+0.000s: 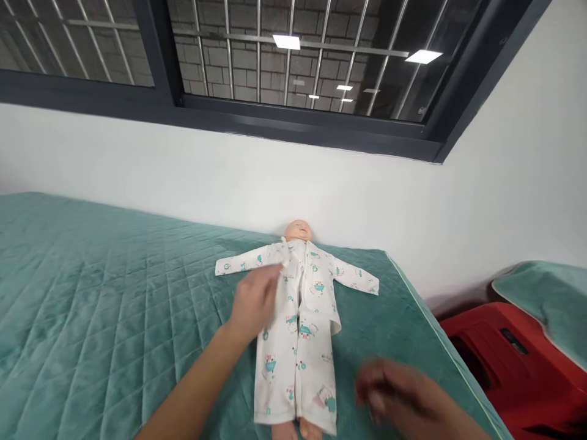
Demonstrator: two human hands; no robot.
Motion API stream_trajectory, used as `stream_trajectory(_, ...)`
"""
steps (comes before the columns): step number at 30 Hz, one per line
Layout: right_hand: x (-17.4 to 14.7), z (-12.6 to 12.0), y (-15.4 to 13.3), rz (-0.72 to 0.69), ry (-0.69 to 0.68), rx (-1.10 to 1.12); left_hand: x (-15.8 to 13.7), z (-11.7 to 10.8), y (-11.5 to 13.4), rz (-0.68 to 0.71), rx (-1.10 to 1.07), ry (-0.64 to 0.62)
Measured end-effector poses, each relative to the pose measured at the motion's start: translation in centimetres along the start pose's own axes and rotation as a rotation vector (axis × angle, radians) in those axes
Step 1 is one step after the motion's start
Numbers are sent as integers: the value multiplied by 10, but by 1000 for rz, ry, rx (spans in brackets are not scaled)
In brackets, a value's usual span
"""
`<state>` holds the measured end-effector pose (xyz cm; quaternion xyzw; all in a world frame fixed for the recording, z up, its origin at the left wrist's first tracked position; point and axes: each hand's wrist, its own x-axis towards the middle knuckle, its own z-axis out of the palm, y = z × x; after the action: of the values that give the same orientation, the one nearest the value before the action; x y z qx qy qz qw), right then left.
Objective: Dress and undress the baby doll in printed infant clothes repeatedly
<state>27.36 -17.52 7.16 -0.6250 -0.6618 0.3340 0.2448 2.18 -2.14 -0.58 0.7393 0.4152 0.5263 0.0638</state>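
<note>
A baby doll [298, 230] lies on its back on a green quilted cover, head toward the wall and bare feet toward me. It wears white printed trousers [275, 366] and a matching long-sleeved jacket [320, 287], which hangs unfastened down the front with both sleeves spread. My left hand [257, 299] is over the doll's chest, fingers closed at the jacket's left front edge; the fingertips are slightly blurred. Beside the trouser legs, my right hand [394, 391] hovers apart from the clothes, blurred, fingers loosely curled with a gap to the thumb and nothing visible in it.
The green quilted cover [114, 293] spreads left and ends at a piped edge on the right. Past that edge stands a red plastic object [504, 348] with green cloth [545, 299] over it. Behind are a white wall [183, 171] and a dark-framed window [312, 125] with bars.
</note>
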Motion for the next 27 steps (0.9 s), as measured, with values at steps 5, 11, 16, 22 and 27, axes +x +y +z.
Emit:
stream_trajectory(5,156,6,-12,-96,283,159,5,14,-3,270,-100,-205)
stream_trajectory(11,259,30,-3,28,496,92,88,37,-23,-503,-237,-40)
stream_trajectory(16,256,43,3,53,460,73,131,66,-37,-584,-67,-432)
stream_trajectory(22,259,42,5,91,440,106,129,66,-41,-482,-83,-526)
stream_trajectory(27,264,39,8,109,425,238,128,62,-42,-495,-150,-489)
